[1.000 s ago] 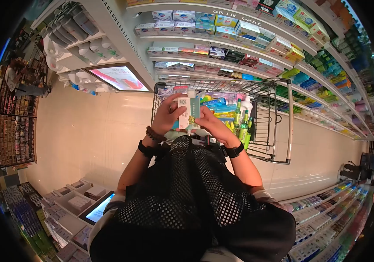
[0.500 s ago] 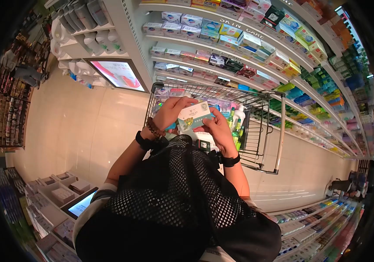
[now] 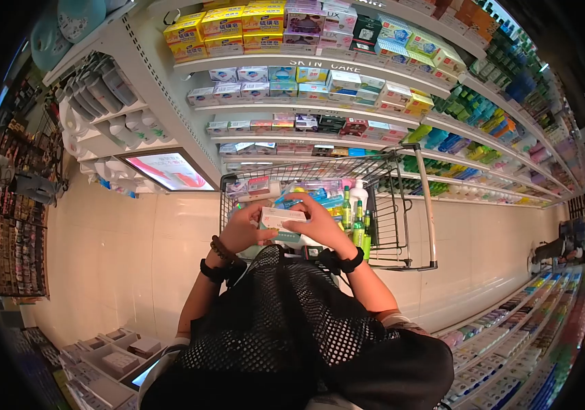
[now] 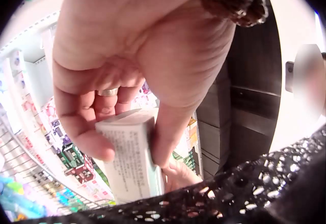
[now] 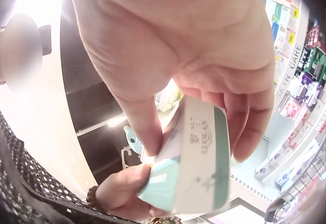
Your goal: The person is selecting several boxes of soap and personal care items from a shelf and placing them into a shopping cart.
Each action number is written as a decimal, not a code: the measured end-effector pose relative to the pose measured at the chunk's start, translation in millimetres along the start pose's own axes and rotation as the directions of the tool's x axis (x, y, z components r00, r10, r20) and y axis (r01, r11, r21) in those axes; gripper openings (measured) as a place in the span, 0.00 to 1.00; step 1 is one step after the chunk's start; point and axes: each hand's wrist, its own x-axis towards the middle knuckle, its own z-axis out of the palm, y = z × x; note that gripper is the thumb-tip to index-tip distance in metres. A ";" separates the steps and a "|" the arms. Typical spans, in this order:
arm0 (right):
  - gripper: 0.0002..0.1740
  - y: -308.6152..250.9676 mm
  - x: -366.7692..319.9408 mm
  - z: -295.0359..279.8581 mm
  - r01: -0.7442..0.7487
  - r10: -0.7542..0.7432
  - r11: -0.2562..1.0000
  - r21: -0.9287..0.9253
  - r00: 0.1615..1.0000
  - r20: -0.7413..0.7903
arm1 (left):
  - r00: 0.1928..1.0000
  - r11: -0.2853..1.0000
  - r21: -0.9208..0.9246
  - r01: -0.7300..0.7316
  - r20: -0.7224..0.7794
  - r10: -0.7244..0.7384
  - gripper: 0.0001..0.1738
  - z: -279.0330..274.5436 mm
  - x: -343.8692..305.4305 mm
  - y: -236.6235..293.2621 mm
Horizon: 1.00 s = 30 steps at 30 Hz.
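Both hands hold a small white and teal carton (image 3: 284,217) in front of the body, over the near side of the shopping cart. The left hand (image 3: 241,229) grips its left end, thumb on one side and fingers on the other. Small dark print covers the carton face (image 4: 127,155) in the left wrist view. At the opposite end, the right hand (image 3: 325,227) pinches the carton between thumb and curled fingers. Its white side panel with a teal edge (image 5: 201,158) shows in the right wrist view, the left thumb close by.
Below the hands stands a wire shopping cart (image 3: 412,205) holding green bottles (image 3: 358,225), a white bottle (image 3: 358,194) and several other packages. Shelves of boxed goods (image 3: 265,90) rise behind it. A lit screen (image 3: 169,169) is on the shelf end at left.
The carton has been turned over in the hands, from upright to slanted to lying crosswise, so another side faces up. Both hands stay on it. The head view has tilted and shifted.
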 end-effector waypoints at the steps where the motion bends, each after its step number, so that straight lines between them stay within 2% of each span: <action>1: 0.22 -0.6 -2.9 -1.9 -0.047 0.047 0.999 0.009 0.999 -0.012 | 1.000 0.999 0.035 -0.019 -0.011 0.019 0.21 0.9 0.7 -1.3; 5: 0.22 1.0 -0.9 -12.0 -0.061 0.063 0.997 0.055 0.998 -0.023 | 0.994 0.995 0.007 -0.100 -0.041 0.100 0.16 -2.8 5.5 -11.5; 7: 0.20 -2.0 -1.6 -24.3 -0.098 0.098 0.995 0.009 0.994 -0.047 | 0.975 0.968 0.171 -0.181 -0.100 0.200 0.12 -4.8 8.4 -16.2; 8: 0.20 -0.5 -2.2 -29.3 -0.099 0.099 0.995 0.010 0.994 -0.048 | 0.975 0.969 0.171 -0.181 -0.098 0.199 0.12 -6.0 9.4 -19.2; 10: 0.19 8.3 -2.8 -39.1 -0.176 0.178 0.973 0.150 0.984 -0.003 | 0.973 0.986 0.082 -0.146 -0.169 0.158 0.09 -8.8 9.6 -26.2; 12: 0.20 29.1 1.5 -50.1 -0.189 0.198 0.971 0.149 0.979 -0.050 | 0.970 0.992 0.078 -0.099 -0.215 0.114 0.08 -19.5 1.5 -36.8; 13: 0.20 34.3 3.6 -57.4 -0.188 0.217 0.965 0.185 0.964 -0.156 | 0.963 0.996 0.071 -0.053 -0.262 0.070 0.07 -25.8 -4.1 -41.5; 14: 0.21 41.1 4.5 -68.1 -0.185 0.242 0.958 0.220 0.933 -0.267 | 0.955 0.982 0.186 -0.031 -0.285 0.084 0.09 -29.9 -8.2 -41.9; 17: 0.20 73.1 18.1 -124.6 -0.175 0.265 0.952 0.251 0.881 -0.391 | 0.958 0.988 0.152 0.027 -0.288 0.018 0.10 -44.3 -14.1 -56.7; 19: 0.19 83.1 27.3 -168.2 -0.165 0.231 0.971 0.173 0.841 -0.490 | 0.937 0.993 0.082 0.089 -0.344 -0.056 0.11 -44.4 -24.7 -61.7; 20: 0.21 110.0 38.8 -194.0 -0.162 0.178 0.984 0.079 0.808 -0.562 | 0.936 0.992 0.080 0.095 -0.347 -0.061 0.11 -44.0 -31.7 -66.2; 22: 0.23 147.8 60.0 -243.5 0.009 -0.119 0.987 -0.162 0.719 -0.685 | 0.917 0.982 0.112 0.149 -0.388 -0.095 0.12 -43.8 -43.8 -76.9; 23: 0.23 144.9 68.5 -264.3 -0.033 -0.205 0.955 -0.294 0.645 -0.737 | 0.916 0.982 0.118 0.146 -0.392 -0.089 0.12 -45.5 -47.6 -82.0; 25: 0.22 116.9 82.7 -298.7 -0.205 -0.356 0.816 -0.541 0.559 -0.749 | 0.896 0.985 0.098 0.145 -0.436 -0.089 0.12 -42.0 -48.2 -84.2; 26: 0.22 114.3 93.9 -315.1 -0.205 -0.351 0.817 -0.538 0.563 -0.748 | 0.875 0.987 0.081 0.138 -0.476 -0.084 0.11 -40.8 -47.8 -84.9; 28: 0.20 113.7 115.3 -341.6 -0.181 -0.554 0.669 -0.721 0.526 -0.645 | 0.853 0.980 0.109 0.165 -0.515 -0.086 0.11 -41.2 -49.7 -86.8; 29: 0.20 114.2 123.5 -346.1 -0.173 -0.549 0.672 -0.720 0.535 -0.642 | 0.831 0.974 0.117 0.195 -0.547 -0.101 0.11 -38.2 -55.9 -85.8; 30: 0.19 115.2 131.2 -349.2 -0.195 -0.525 0.651 -0.734 0.584 -0.620 | 0.807 0.966 0.123 0.226 -0.579 -0.115 0.11 -35.2 -61.8 -86.5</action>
